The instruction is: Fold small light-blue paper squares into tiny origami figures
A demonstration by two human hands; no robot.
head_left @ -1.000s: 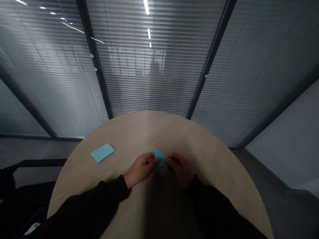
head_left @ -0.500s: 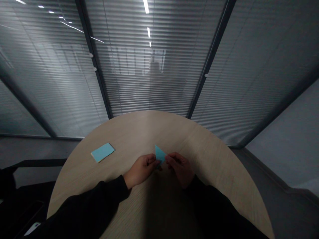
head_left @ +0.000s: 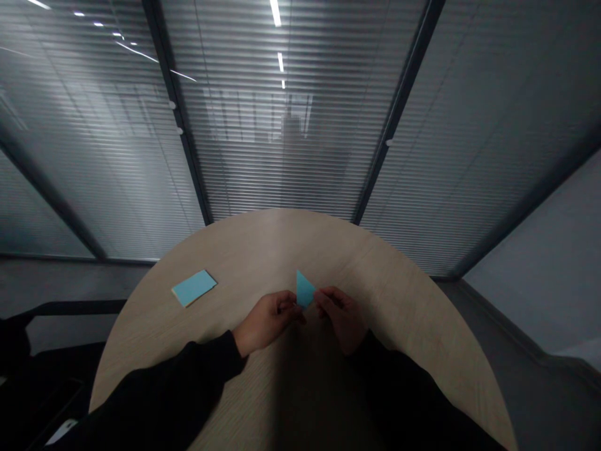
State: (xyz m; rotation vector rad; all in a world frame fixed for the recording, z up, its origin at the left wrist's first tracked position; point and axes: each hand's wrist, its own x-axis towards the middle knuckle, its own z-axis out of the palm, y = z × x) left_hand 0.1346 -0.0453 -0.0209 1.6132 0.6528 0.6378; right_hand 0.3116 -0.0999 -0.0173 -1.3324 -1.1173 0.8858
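Note:
A small piece of blue paper, folded to a pointed shape, is held up between my two hands above the table. On its right corner, my right hand pinches it between thumb and fingers. My left hand is closed, its thumb and fingertips at the paper's lower left edge; they partly hide that corner. Farther left lies a pad of blue sticky notes with a pale edge, apart from both hands.
The round wooden table reaches forward to a glass partition with closed blinds. At the left stands a dark chair, with a pale object low beside my sleeve. A pale wall rises at the right.
The blue paper has shifted slightly right and turned a little, and more of its lower edge shows. My left thumb has slid down along it. The pad has stayed put.

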